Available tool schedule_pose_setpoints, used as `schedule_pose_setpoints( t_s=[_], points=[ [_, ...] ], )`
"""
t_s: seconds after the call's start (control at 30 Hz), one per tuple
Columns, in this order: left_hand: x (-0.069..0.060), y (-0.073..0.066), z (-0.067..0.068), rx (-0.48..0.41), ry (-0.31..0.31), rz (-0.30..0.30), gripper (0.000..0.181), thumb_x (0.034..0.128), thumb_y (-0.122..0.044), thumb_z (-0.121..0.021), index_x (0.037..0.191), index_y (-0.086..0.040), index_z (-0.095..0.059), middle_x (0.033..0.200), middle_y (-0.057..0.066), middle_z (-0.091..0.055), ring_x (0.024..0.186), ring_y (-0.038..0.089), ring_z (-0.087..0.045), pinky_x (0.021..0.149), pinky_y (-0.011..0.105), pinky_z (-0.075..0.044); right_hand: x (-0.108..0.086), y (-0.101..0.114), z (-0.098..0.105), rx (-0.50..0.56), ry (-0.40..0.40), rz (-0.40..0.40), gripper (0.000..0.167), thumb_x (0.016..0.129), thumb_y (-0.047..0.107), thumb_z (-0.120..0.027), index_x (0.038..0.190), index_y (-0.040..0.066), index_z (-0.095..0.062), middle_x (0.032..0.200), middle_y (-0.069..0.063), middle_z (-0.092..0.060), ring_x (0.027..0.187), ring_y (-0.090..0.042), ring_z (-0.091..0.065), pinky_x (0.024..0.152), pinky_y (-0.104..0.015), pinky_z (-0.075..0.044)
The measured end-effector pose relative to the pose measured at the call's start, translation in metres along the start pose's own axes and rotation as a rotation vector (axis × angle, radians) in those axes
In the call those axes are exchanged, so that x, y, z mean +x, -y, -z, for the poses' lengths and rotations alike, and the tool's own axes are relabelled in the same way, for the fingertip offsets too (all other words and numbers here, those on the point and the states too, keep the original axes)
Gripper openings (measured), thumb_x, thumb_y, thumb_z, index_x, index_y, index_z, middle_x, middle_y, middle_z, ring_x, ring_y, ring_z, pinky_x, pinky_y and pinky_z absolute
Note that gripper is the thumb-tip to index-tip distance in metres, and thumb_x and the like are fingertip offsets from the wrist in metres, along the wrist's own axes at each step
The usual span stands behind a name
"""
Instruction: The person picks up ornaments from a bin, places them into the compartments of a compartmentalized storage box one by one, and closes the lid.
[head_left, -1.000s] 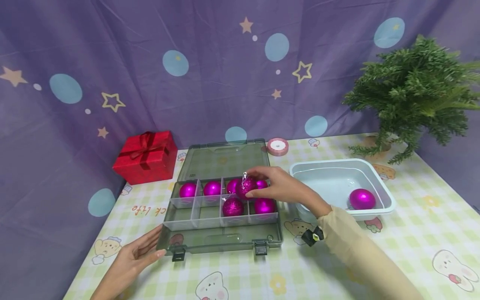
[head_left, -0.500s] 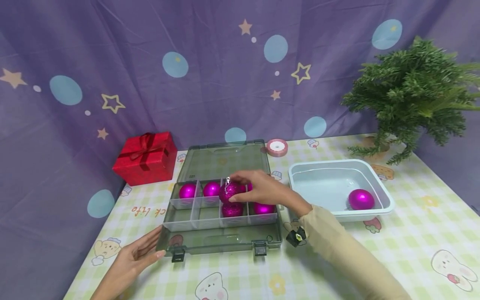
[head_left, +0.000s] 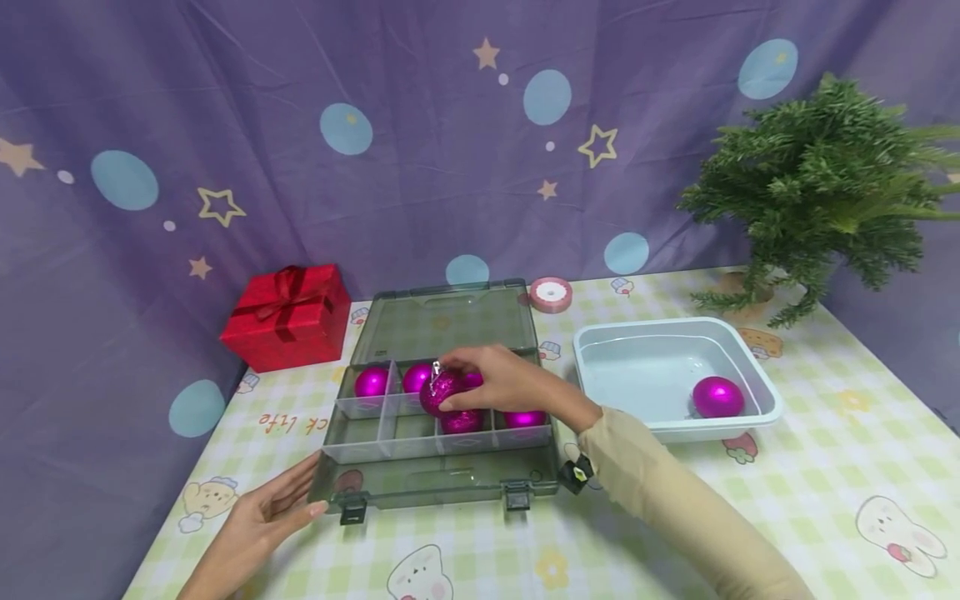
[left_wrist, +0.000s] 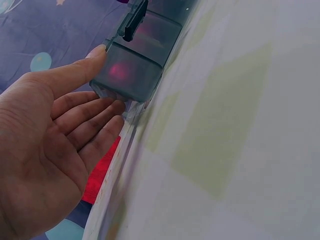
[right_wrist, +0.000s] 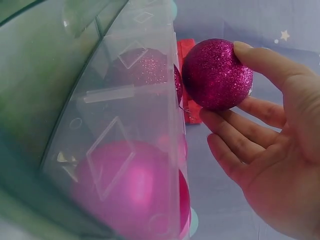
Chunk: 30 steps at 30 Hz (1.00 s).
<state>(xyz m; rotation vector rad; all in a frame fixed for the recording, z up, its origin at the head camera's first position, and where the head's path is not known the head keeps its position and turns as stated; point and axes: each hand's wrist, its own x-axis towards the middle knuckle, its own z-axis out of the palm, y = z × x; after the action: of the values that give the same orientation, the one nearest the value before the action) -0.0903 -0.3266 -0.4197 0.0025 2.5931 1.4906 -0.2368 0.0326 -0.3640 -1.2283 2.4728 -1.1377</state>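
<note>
My right hand (head_left: 501, 382) pinches a glittery magenta bauble (right_wrist: 216, 74) between thumb and fingers, its silver cap at the top in the head view. It hangs over the divided grey see-through case (head_left: 442, 479), left of another glittery bauble (head_left: 462, 422). Shiny magenta baubles, such as the left one (head_left: 371, 382), sit in other compartments; some are partly hidden behind my right hand. The two front-left compartments hold nothing. At the case's front left corner, my left hand (left_wrist: 65, 120) touches the wall with thumb and relaxed fingertips.
A pale blue tub (head_left: 585, 367) holding one shiny magenta bauble (head_left: 717, 397) stands right of the case. A red gift box (head_left: 288, 321) is at the back left. The case's open lid (head_left: 446, 321), a ribbon roll (head_left: 551, 294) and a small artificial tree (head_left: 806, 192) are behind.
My right hand has carried the glittery bauble leftward over the case, from the back right compartments toward the middle. My left hand stays at the corner.
</note>
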Motion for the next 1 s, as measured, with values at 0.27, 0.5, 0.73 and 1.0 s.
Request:
schedule_pose_setpoints(
  t_s=[0.27,0.5,0.73,1.0],
  points=[
    [0.000,-0.001,0.000,-0.003,0.001,0.004,0.073,0.0980,-0.025,-0.075,0.157,0.002,-0.040,0.158,0.019,-0.042,0.141,0.031,-0.039,0.100,0.011,-0.045,0.010,0.008,0.002,-0.028,0.024,0.022,0.063,0.094,0.034,-0.079,0.143,-0.001,-0.058,0.129,-0.014,-0.069,0.120,-0.024,-0.065,0.104,-0.032,-0.052],
    [0.000,0.000,0.000,0.000,0.001,-0.008,0.073,0.0981,-0.025,-0.075,0.156,0.002,-0.041,0.157,0.020,-0.042,0.139,0.025,-0.042,0.099,0.011,-0.044,0.021,0.013,-0.004,-0.003,0.050,0.029,0.059,0.093,0.030,-0.081,0.140,0.001,-0.060,0.124,-0.012,-0.072,0.113,-0.019,-0.068,0.097,-0.029,-0.055],
    [0.000,0.000,0.000,0.002,0.001,-0.002,0.073,0.0981,-0.025,-0.075,0.157,0.002,-0.041,0.158,0.019,-0.042,0.138,0.019,-0.043,0.100,0.011,-0.044,0.027,0.017,-0.010,-0.003,0.084,0.012,0.061,0.093,0.028,-0.082,0.142,0.000,-0.059,0.128,-0.013,-0.070,0.116,-0.021,-0.067,0.097,-0.026,-0.055],
    [0.001,0.000,0.000,-0.006,0.001,-0.007,0.072,0.0982,-0.024,-0.075,0.156,0.003,-0.041,0.157,0.020,-0.042,0.137,0.014,-0.045,0.099,0.011,-0.044,0.029,0.018,-0.010,0.027,0.130,0.001,0.055,0.097,0.024,-0.076,0.142,-0.002,-0.058,0.132,-0.018,-0.067,0.119,-0.026,-0.065,0.102,-0.030,-0.053]
  ],
)
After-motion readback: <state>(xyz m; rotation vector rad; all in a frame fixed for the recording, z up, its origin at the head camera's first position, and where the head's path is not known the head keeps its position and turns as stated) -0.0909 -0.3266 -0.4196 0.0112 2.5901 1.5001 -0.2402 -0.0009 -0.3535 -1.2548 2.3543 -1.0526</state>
